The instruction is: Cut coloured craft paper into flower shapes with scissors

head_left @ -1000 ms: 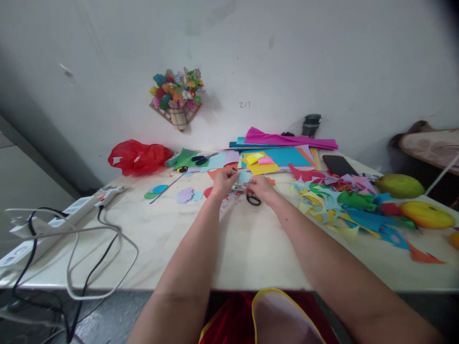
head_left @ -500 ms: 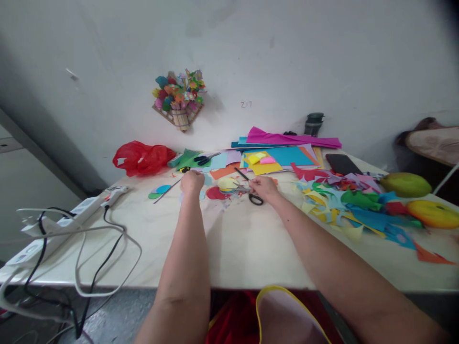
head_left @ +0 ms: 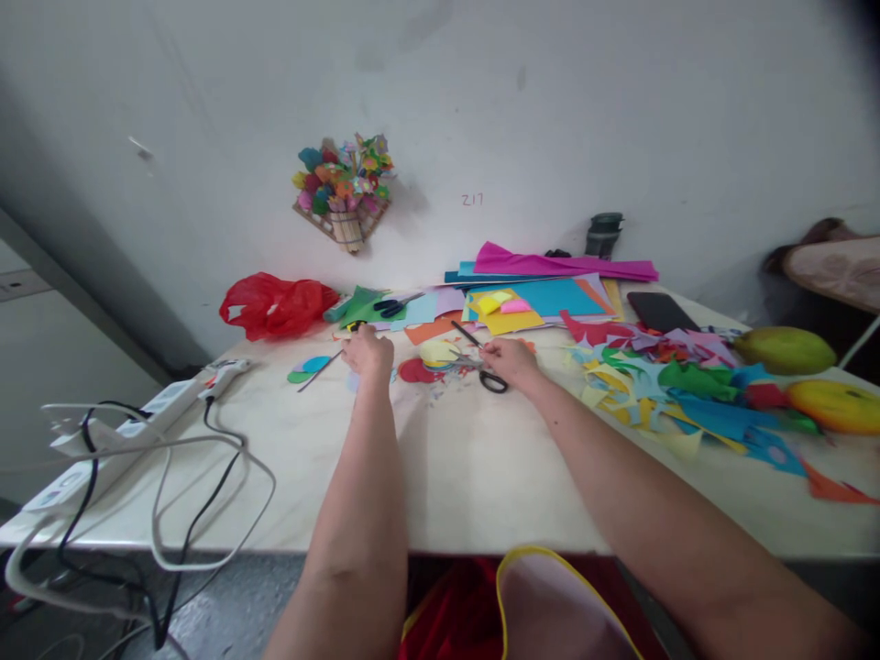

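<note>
My right hand (head_left: 509, 360) is closed on a pair of scissors (head_left: 493, 382); one black finger loop hangs below the fingers and the metal blades point left. A dark slim rod (head_left: 467, 334) also runs from these fingers, and I cannot tell if it is a pen. Under the blades lie a pale yellow paper circle (head_left: 437, 353) and a red paper circle (head_left: 415, 370). My left hand (head_left: 369, 352) is low over the table, fingers apart, beside a thin dark stick (head_left: 320, 370) and a yellow-and-black item (head_left: 356, 326). Its fingertips partly cover a pale blue paper circle (head_left: 353, 379).
Blue and green paper circles (head_left: 314, 365) lie on the left. Behind are a red plastic bag (head_left: 275, 307), dark-handled scissors (head_left: 390, 308) and stacked coloured paper (head_left: 550, 298). Paper scraps (head_left: 677, 376), a phone (head_left: 661, 313) and two fruits (head_left: 785, 350) are right; a power strip (head_left: 116, 449) is left.
My left hand has shifted slightly left and its fingers have spread from a more closed shape. My right hand keeps the scissors in almost the same place.
</note>
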